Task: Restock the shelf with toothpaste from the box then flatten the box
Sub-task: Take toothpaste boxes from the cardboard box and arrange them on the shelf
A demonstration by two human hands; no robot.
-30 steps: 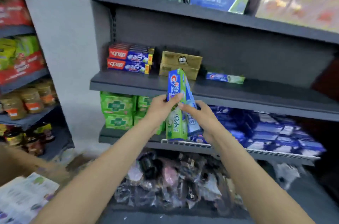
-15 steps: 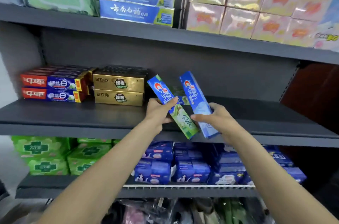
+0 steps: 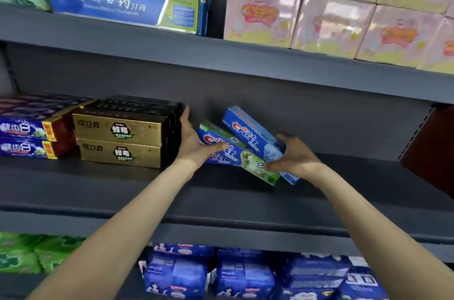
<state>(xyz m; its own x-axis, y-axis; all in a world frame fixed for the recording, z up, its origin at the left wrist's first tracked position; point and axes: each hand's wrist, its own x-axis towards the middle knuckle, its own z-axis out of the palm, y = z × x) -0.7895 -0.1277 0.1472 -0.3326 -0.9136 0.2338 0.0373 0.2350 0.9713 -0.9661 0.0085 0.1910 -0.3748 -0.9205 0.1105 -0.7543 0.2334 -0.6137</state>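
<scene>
Blue toothpaste box point(image 3: 255, 135) and green-ended toothpaste box point(image 3: 242, 158) lie tilted over the grey shelf point(image 3: 344, 191). Right hand point(image 3: 293, 158) grip clasps both; left hand point(image 3: 192, 138), open-palmed, thumbs the green-ended one beside gold boxes point(image 3: 118, 137).

Person, two forearms and hands in view: left hand point(image 3: 194, 142) and right hand point(image 3: 293, 158) both bare, ungloved, no ring, watch or band visible; both forearms uncovered from each hand back to the frame's lower edge, no sleeve showing.
</scene>
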